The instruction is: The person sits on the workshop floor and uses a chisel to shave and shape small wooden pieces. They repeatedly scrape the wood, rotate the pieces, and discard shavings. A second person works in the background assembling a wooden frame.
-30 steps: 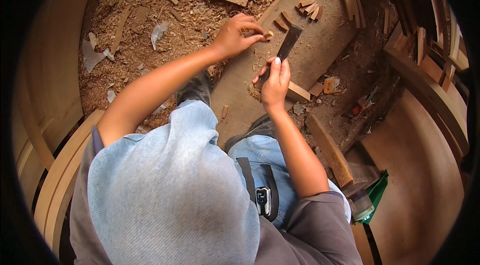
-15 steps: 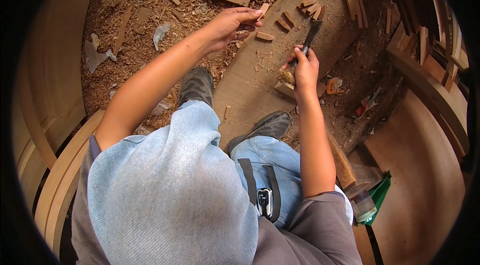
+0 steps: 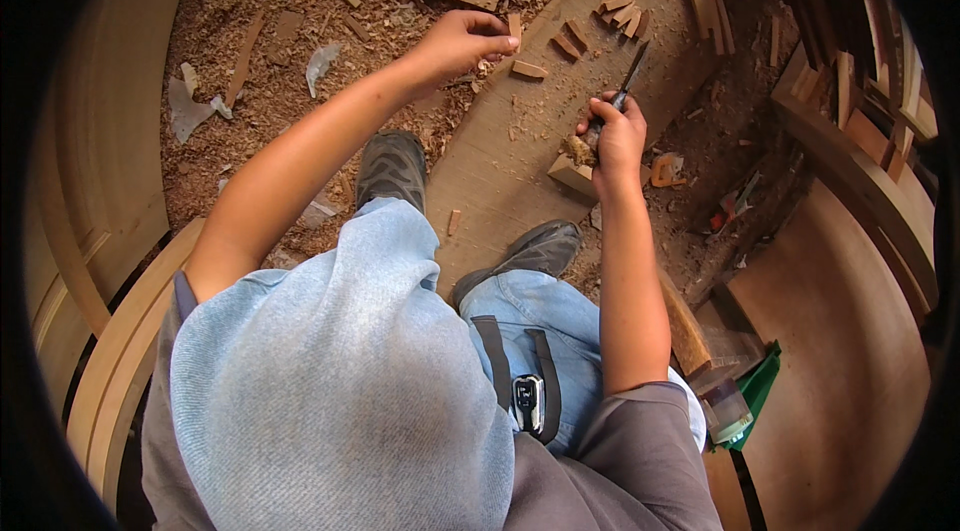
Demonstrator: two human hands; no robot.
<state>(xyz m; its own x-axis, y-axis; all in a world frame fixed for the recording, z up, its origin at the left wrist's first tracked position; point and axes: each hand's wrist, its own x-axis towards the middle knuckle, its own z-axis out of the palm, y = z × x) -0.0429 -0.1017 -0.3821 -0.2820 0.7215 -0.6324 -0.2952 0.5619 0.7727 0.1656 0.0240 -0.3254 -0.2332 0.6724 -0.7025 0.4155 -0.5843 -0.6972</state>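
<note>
Pinched between the thumb and fingers of my left hand (image 3: pixel 462 49) is a small wooden wedge (image 3: pixel 514 27), standing nearly upright above the plank. My right hand (image 3: pixel 618 139) is wrapped round the handle of a chisel (image 3: pixel 634 68). The chisel's dark blade points away and shows its thin edge; the handle's worn butt sticks out below my fist. Under both hands lies a wide wooden plank (image 3: pixel 490 156). A loose wooden piece (image 3: pixel 529 71) rests on it near my left fingertips, and several similar small pieces (image 3: pixel 622 16) are grouped farther off.
My shoes (image 3: pixel 392 171) stand at the plank's near part. Wood shavings (image 3: pixel 290 61) and scraps cover the floor on the left. A short block (image 3: pixel 572 174) lies by my right wrist. Curved wooden parts (image 3: pixel 860 181) are stacked at the right, and wooden panels (image 3: pixel 110 131) stand at the left.
My left hand has turned and drawn slightly left, bringing the wedge more upright. My right hand has rolled the chisel, so its broad face no longer shows.
</note>
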